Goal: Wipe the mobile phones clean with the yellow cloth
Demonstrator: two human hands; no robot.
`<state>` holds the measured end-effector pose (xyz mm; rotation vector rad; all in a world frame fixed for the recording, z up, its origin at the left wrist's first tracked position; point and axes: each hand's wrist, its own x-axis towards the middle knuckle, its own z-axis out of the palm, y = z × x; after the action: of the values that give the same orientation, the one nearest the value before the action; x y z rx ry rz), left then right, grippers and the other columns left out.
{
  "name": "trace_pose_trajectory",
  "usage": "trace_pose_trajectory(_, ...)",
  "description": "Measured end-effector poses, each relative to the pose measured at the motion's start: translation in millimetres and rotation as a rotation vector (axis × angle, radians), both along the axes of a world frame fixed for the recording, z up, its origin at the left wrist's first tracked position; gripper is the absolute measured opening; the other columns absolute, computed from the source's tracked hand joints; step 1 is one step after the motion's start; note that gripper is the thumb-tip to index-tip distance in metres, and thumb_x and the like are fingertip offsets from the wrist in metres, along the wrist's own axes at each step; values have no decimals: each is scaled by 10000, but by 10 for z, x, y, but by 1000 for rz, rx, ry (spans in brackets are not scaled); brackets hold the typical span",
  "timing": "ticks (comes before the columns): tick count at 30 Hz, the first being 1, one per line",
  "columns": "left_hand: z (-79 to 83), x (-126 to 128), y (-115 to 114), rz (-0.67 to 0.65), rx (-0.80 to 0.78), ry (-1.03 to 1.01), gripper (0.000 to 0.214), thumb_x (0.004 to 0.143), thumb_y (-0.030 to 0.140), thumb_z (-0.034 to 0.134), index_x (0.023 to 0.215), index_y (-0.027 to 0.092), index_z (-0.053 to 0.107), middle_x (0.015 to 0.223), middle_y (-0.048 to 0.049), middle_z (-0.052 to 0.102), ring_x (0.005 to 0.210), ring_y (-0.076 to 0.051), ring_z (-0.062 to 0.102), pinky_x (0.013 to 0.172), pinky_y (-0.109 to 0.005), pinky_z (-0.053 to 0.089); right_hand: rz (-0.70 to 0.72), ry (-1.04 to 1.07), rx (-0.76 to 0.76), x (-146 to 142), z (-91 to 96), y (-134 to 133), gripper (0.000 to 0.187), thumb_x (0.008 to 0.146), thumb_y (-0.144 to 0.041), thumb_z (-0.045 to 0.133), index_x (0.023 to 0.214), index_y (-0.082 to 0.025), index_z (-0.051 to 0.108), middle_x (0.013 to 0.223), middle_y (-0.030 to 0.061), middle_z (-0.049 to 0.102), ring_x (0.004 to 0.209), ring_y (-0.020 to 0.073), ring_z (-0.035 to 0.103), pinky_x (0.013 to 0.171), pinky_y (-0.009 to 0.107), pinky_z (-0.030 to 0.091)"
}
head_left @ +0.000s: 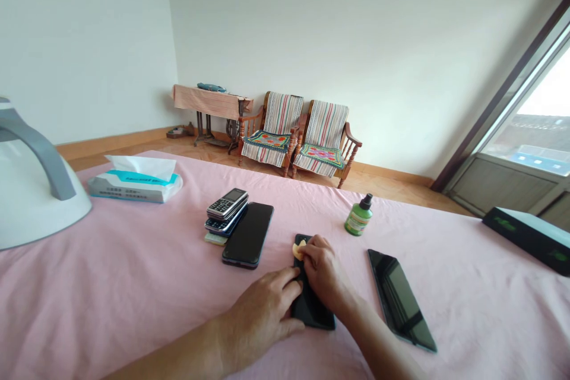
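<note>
A black smartphone [314,311] lies on the pink tablecloth in front of me. My left hand [262,306] holds it from the left, fingertips over its edge and thumb near its lower side. Pinched in my right hand [321,267] is a small pale-yellow wiping pad [298,249], pressed against the phone's upper end; whether it is cloth or sponge I cannot tell. To the right lies a tablet [398,297] with a dark, reflecting screen. Behind my hands stands a green spray bottle [358,216] with a black top.
Left of the phone are another black phone [249,234] and a stack of old keypad phones [226,208]. A tissue pack [133,181] and a white kettle [40,190] stand at the left, a black box [525,237] at the right. Two wooden armchairs [320,136] are beyond the table.
</note>
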<state>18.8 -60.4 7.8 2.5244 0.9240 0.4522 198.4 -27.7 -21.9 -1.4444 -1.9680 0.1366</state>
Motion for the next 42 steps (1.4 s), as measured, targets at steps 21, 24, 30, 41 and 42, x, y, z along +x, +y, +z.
trace_pose_trajectory(21,28,-8,13,-5,-3,45,510,736,272,769,1198,166,581,1334,-116,519,1188,-276,522,1030,-360,409,37,-60,25,41,34,123,298,838,-2,439,815,-188,671,832,48,553,805,170,509,706,261,412)
trace_pose_trajectory(24,12,-13,12,-15,-2,23,523,734,263,770,1207,164,572,1333,-112,520,1201,-271,509,1042,-354,395,105,-80,12,52,78,-81,285,835,-12,463,830,-211,667,847,34,556,829,169,511,727,261,414)
trace_pose_trajectory(30,8,-3,15,-17,8,20,499,749,258,753,1205,177,568,1338,-104,516,1221,-262,490,1056,-359,376,61,-81,6,4,98,1,290,836,-11,461,835,-207,676,838,40,546,832,169,510,734,253,418)
trace_pose_trajectory(41,-21,-1,38,17,-27,-71,485,711,278,769,1146,205,568,1261,-77,545,1191,-266,491,1034,-391,388,119,-79,9,-24,146,-68,339,832,-4,450,894,-229,696,881,42,550,864,173,496,761,280,423)
trace_pose_trajectory(42,-17,0,42,33,-31,-105,522,685,274,784,1146,206,550,1231,-70,549,1176,-262,493,1030,-393,388,141,-67,3,-30,165,-141,334,829,-1,450,888,-222,693,880,44,549,859,175,495,761,287,423)
